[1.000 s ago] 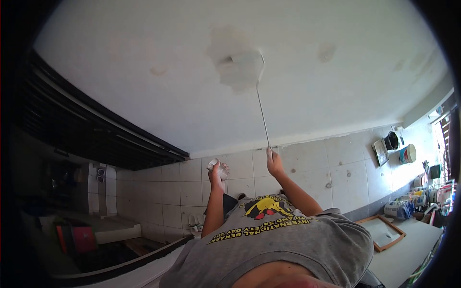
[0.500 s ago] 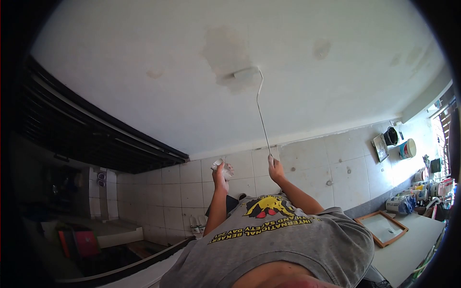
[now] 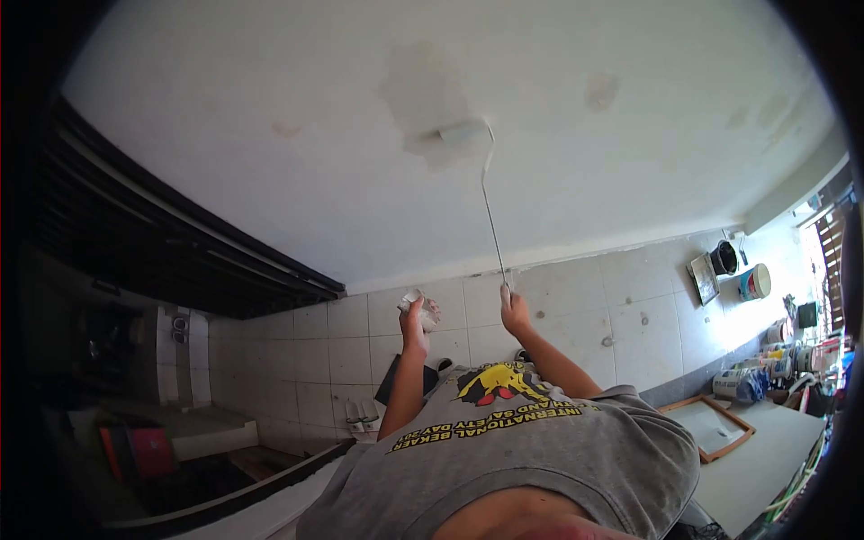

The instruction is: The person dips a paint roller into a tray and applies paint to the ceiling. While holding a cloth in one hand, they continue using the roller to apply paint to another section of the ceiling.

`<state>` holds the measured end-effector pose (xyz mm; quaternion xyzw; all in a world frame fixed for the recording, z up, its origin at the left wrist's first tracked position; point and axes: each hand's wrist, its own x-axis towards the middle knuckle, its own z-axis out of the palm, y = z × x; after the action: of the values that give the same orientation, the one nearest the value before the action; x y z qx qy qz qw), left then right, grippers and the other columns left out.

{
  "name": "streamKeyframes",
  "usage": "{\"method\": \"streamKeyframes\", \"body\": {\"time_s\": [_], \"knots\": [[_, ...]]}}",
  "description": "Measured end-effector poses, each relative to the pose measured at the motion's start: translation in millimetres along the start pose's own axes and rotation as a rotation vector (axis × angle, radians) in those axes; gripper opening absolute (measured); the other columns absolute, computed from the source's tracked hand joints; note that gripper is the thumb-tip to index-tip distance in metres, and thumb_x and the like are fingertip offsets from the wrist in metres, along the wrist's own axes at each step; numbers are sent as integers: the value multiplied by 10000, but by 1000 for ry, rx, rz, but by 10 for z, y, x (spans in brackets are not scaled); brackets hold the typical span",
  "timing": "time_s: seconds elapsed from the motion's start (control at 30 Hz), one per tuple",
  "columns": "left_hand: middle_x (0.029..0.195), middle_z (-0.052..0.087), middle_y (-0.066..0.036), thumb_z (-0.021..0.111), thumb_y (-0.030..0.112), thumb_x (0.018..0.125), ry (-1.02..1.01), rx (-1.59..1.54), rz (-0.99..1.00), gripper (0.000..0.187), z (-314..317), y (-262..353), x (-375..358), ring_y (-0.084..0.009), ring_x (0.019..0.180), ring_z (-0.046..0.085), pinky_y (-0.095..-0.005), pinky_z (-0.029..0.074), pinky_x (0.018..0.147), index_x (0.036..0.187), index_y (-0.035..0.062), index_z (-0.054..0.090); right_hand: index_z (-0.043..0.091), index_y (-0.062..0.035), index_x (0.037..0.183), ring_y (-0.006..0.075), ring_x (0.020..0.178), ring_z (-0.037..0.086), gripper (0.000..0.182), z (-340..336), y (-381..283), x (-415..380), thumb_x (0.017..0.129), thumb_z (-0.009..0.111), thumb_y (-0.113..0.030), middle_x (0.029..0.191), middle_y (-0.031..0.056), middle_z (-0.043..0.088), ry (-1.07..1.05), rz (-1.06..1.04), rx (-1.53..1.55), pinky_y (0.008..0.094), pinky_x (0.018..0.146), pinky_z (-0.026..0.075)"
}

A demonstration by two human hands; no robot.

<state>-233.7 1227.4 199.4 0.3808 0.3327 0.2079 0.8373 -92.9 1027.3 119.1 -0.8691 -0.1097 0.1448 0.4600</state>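
My right hand is closed around the handle of a long-stemmed paint roller. Its roller head lies over the lower part of a large grey-beige patch on the white wall. Held out at the left, my left hand grips a crumpled whitish thing, its kind unclear.
Tiled floor runs along the wall's foot. A dark slatted gate stands left. At right are a paint tray, a black bucket, a white bucket and a wooden frame. Slippers lie near my left arm.
The view has shifted slightly, so the floor items at right sit a little further left. The roller head stays over the same patch, and both hands keep their hold.
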Motion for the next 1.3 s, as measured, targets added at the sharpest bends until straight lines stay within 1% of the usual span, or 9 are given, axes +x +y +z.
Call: {"method": "streamKeyframes", "body": {"time_s": [0.07, 0.17, 0.33, 0.43, 0.53, 0.87, 0.93, 1.03, 1.3], "knots": [[879, 604, -88, 633, 267, 873, 7, -9, 12, 330, -61, -5, -10, -202, 783, 611, -344, 513, 681, 1125, 70, 552, 598, 87, 893, 519, 870, 571, 650, -14, 154, -167, 985, 362, -511, 823, 356, 586, -50, 138, -51, 528, 742, 452], [835, 615, -90, 644, 211, 870, 44, -90, 23, 254, -147, 1, 12, -195, 709, 619, -321, 512, 617, 1058, 72, 546, 589, 90, 869, 514, 842, 574, 642, -167, -39, -186, 991, 362, -498, 794, 349, 582, 2, 100, -26, 523, 732, 447], [868, 598, -80, 630, 274, 878, 49, -12, 3, 316, -130, 97, 34, -195, 766, 608, -338, 507, 677, 1101, 64, 553, 542, 81, 807, 480, 689, 521, 590, -181, -932, 113, 1002, 384, -452, 711, 326, 516, 70, -170, 191, 495, 635, 404], [879, 605, -86, 636, 282, 875, 11, 7, -5, 327, -110, 100, 37, -197, 774, 612, -338, 508, 679, 1099, 58, 554, 449, 52, 771, 270, 603, 329, 563, -261, -1343, 312, 1014, 359, -447, 629, 214, 351, 86, -260, 245, 420, 572, 354], [890, 609, -90, 638, 283, 872, -21, 5, -1, 333, -96, 78, 59, -199, 778, 615, -339, 510, 676, 1104, 59, 553, 422, 48, 746, 241, 615, 294, 580, -229, -1349, 314, 1014, 353, -461, 620, 187, 317, 97, -254, 266, 421, 568, 342], [833, 621, -82, 640, 213, 867, 49, -59, 17, 215, -391, 261, -10, -186, 709, 620, -310, 509, 609, 1009, 85, 542, 489, 91, 771, 292, 610, 437, 669, 214, 419, -319, 984, 359, -530, 633, 235, 433, 26, 106, 18, 455, 612, 383], [834, 618, -83, 643, 215, 866, 36, -68, 23, 223, -470, 345, 56, -184, 709, 616, -303, 505, 609, 1015, 85, 539, 501, 89, 774, 301, 611, 439, 684, 157, 343, -375, 980, 353, -546, 642, 242, 439, 11, 144, -5, 461, 620, 389], [838, 614, -82, 650, 221, 865, 21, -58, 13, 238, -530, 437, 102, -182, 713, 613, -298, 501, 611, 1025, 87, 537, 562, 110, 816, 425, 677, 534, 695, 152, 65, -361, 977, 365, -537, 711, 322, 527, -22, 164, 21, 473, 666, 420], [852, 614, -80, 653, 228, 867, -29, -6, -31, 252, -640, 606, 251, -178, 721, 613, -295, 499, 611, 1045, 88, 542, 466, 76, 733, 283, 617, 382, 644, 400, -635, -57, 990, 373, -507, 619, 224, 370, 53, -89, 173, 440, 609, 375]]}}
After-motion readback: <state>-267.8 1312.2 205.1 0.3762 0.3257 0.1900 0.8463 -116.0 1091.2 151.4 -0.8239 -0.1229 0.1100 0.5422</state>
